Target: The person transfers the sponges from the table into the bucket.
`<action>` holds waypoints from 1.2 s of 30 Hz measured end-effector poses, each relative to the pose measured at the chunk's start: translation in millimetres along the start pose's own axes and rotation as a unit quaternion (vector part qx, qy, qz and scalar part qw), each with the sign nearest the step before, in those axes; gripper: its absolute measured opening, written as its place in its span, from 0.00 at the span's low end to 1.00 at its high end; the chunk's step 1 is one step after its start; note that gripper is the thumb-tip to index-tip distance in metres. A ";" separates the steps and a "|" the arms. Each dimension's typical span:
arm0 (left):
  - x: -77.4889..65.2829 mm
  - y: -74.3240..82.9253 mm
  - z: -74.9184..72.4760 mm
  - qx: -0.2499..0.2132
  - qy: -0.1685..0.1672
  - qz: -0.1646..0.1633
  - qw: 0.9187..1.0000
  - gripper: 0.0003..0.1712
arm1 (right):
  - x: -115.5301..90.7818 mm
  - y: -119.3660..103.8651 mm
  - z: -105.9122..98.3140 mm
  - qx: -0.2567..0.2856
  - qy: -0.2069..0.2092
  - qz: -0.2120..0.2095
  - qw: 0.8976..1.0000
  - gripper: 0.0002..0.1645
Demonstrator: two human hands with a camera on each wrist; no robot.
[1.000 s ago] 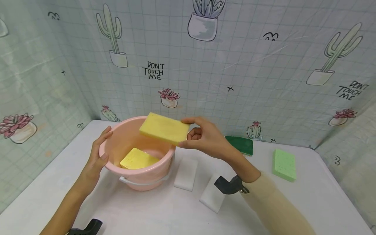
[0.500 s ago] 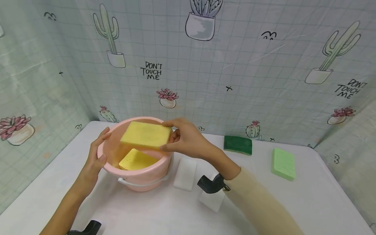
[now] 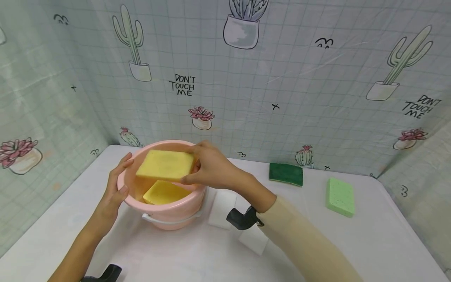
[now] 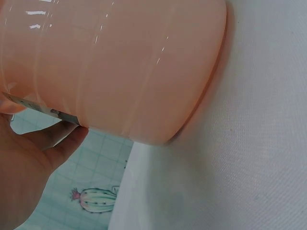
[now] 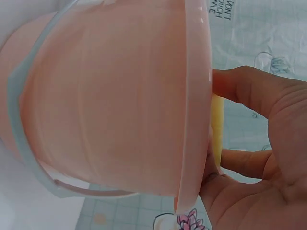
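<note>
Our right hand (image 3: 215,168) pinches one end of a yellow sponge (image 3: 165,164) between thumb and fingers, and our left hand (image 3: 110,197) is spread wide against the left side and rim of the pink bucket (image 3: 186,211). The held sponge is over the bucket's mouth, above a second yellow sponge (image 3: 162,194) inside. If we let go now, we think it could land tilted across that lower one, leaning on the wall instead of lying flat, because it is held by one end only. Lowering it, our knuckles might catch the rim; from these views we cannot tell whether they touch it. A knock there could shift or tip the bucket, which is probably light, since we see only our left hand steadying it. Sliding the bucket towards our right could also nudge the nearer white block (image 3: 222,209) on the table (image 3: 193,258).
</note>
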State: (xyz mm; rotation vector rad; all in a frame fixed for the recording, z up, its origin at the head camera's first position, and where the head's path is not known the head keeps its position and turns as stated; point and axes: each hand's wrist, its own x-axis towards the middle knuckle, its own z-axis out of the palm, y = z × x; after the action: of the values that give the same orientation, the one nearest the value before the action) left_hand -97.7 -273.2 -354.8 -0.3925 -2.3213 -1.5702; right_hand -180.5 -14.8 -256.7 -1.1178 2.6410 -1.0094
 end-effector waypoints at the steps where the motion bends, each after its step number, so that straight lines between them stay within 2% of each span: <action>1: -0.2 0.3 0.1 0.001 0.002 -0.001 1.000 0.34 | 1.1 -1.2 0.8 -0.005 -0.005 -0.001 1.000 0.41; 9: 0.1 1.3 0.2 0.002 -0.002 0.001 1.000 0.35 | 8.0 -6.3 5.9 -0.036 -0.036 0.007 0.999 0.40; 20: 0.5 2.3 -0.6 -0.001 -0.004 -0.002 1.000 0.35 | 15.4 -14.4 13.3 -0.061 -0.045 -0.009 0.997 0.30; 27: 2.5 1.0 -0.8 -0.004 -0.006 0.004 1.000 0.35 | 17.5 -15.6 17.9 -0.079 -0.039 -0.005 0.996 0.29; 32: 2.8 0.8 -1.7 -0.008 -0.008 0.000 1.000 0.35 | 19.0 -16.4 18.3 -0.068 -0.046 -0.033 0.996 0.28; 36: 1.7 1.6 -1.0 -0.005 -0.004 -0.006 1.000 0.35 | 19.1 -16.0 15.5 -0.034 -0.063 -0.039 0.997 0.20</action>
State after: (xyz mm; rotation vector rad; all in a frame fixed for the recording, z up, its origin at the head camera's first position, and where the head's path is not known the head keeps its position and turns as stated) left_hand -98.6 -273.5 -352.4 -0.3879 -2.3265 -1.5906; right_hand -179.5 -44.1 -255.8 -1.2627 2.5675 -0.8365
